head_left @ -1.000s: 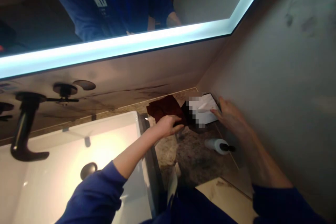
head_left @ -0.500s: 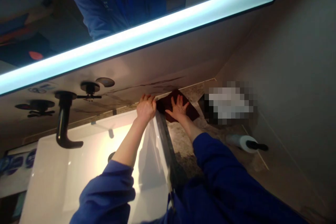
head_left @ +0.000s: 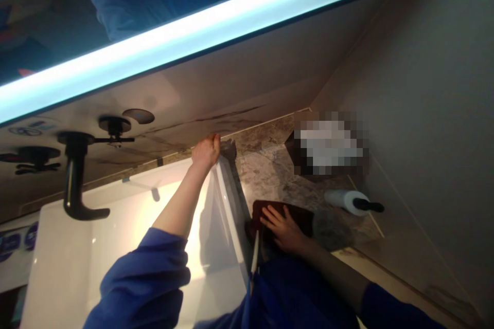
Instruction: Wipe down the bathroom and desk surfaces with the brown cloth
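Observation:
My left hand (head_left: pixel 206 151) is closed over the back right corner of the white sink (head_left: pixel 228 205), its fingers curled at the rim beside the wall. On the stone countertop (head_left: pixel 262 167) to the right, my right hand (head_left: pixel 284 229) lies flat with fingers out on a dark red cloth (head_left: pixel 301 214). The cloth is spread near the counter's front edge, and my palm covers part of it. Wet-looking streaks and a dark patch show on the stone around it.
A black faucet (head_left: pixel 75 180) and a cross handle (head_left: pixel 115 131) stick out over the sink. A blurred-out box (head_left: pixel 328 144) stands in the back corner, with a white pump bottle (head_left: pixel 347 200) in front of it. A lit mirror (head_left: pixel 216 20) hangs above.
My right hand has slid the cloth from the back wall toward the counter's front edge. My left hand stays at the sink corner, its fingers more curled. The view has shifted slightly.

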Demonstrator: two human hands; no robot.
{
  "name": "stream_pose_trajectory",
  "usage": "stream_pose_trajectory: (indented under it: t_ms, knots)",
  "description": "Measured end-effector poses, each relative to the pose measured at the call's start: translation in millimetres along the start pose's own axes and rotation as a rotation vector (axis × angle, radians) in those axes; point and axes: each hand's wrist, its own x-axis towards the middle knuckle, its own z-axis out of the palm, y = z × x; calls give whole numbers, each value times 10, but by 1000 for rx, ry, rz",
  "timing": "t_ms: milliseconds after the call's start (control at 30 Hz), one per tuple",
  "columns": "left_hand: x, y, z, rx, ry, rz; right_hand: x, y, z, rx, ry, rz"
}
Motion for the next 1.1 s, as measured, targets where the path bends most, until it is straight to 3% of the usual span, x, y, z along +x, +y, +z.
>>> stream_pose_trajectory:
  t_ms: [67,233,333,400,500,567,633,700,767,867,933,1000,1100]
  knots:
    - [-16,14,13,31,20,-2,257,137,-240,-33,121,128]
    - [-9,30,23,12,40,-29,1428,357,-1061,-19,389,519]
    - [21,19,15,-15,40,-62,1817,272,-1310,29,417,514]
    - [35,0,-3,-23,36,-64,1811,147,-1265,40,393,404]
    - [22,13,-49,-22,29,-23,1497,-48,-920,66,373,264]
    - [-17,125,-69,-3,62,91,1182,-144,-628,116,351,240]
    - [-76,375,-42,-15,139,305,846,-205,-415,196,279,204]
    - [-145,751,63,-147,166,517,501,-231,-376,321,209,156]
    - [-208,1184,242,-413,48,574,131,-207,-556,458,290,179]
    - [-250,1736,558,-782,-177,398,-462,-30,-1163,460,710,322]
    - [-238,1953,728,-877,-233,293,-810,197,-1648,293,939,415]
    - [-213,2052,831,-899,-250,241,-1031,489,-2060,146,957,563]
    - [-197,2082,878,-938,-283,173,-1048,926,-2410,95,667,763]
